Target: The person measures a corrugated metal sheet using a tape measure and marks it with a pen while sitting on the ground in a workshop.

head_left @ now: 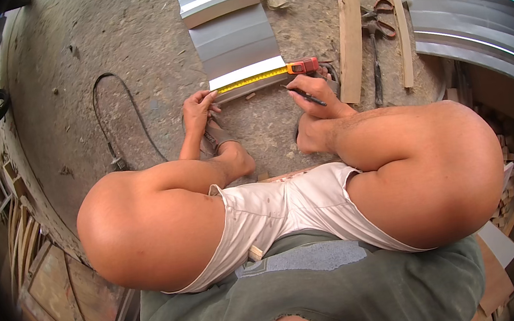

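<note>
Yellow tape measure (258, 78) along metal sheet (238, 48); hands pin tape, grip pencil (305, 95).

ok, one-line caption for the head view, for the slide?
Squatting person's left hand pins a yellow tape measure along a metal sheet; right hand holds a pencil.

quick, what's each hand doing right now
Left hand: closed, pinning the tape end on the metal sheet.
Right hand: closed, holding a pencil.
</note>
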`<state>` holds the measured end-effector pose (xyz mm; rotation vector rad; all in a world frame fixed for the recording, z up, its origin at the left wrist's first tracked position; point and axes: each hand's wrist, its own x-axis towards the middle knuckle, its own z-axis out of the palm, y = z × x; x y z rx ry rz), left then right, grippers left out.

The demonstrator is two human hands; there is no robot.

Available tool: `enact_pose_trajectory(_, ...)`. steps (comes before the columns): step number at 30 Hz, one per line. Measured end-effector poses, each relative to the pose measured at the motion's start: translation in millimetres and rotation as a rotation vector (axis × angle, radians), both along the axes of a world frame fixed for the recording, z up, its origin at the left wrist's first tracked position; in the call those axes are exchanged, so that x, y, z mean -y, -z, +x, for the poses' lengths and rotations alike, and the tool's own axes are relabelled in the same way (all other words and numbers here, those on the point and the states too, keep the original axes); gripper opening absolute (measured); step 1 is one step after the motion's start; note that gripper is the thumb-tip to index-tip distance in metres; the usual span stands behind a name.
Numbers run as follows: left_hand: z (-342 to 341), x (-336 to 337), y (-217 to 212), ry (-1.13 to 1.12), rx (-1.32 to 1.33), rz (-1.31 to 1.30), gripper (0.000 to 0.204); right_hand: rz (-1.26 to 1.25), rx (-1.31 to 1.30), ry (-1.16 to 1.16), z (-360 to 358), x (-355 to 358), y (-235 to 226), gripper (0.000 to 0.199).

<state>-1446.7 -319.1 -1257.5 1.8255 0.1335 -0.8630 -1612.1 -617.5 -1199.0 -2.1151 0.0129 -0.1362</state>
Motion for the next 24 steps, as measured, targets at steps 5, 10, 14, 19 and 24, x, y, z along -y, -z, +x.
enact_pose_trajectory(5, 0, -1, 4, 0.001, 0.003, -0.016, 0.025, -0.027, 0.119, 0.030, -6, 0, 21, 0.022)
enact_pose_trajectory(10, -1, -4, 6, 0.007, 0.014, 0.004, 0.025, -0.100, 0.006, 0.050, -4, 4, 30, 0.018)
enact_pose_trajectory(14, -1, -1, 3, 0.006, 0.014, 0.005, 0.025, -0.129, 0.060, 0.056, -6, 5, 37, 0.020)
enact_pose_trajectory(19, -1, -3, 8, -0.002, 0.008, -0.001, 0.025, -0.204, 0.108, 0.058, 1, 4, 28, 0.022)
enact_pose_trajectory(24, -1, 0, 2, -0.003, 0.015, 0.011, 0.025, -0.151, 0.078, 0.067, 5, 6, 30, 0.019)
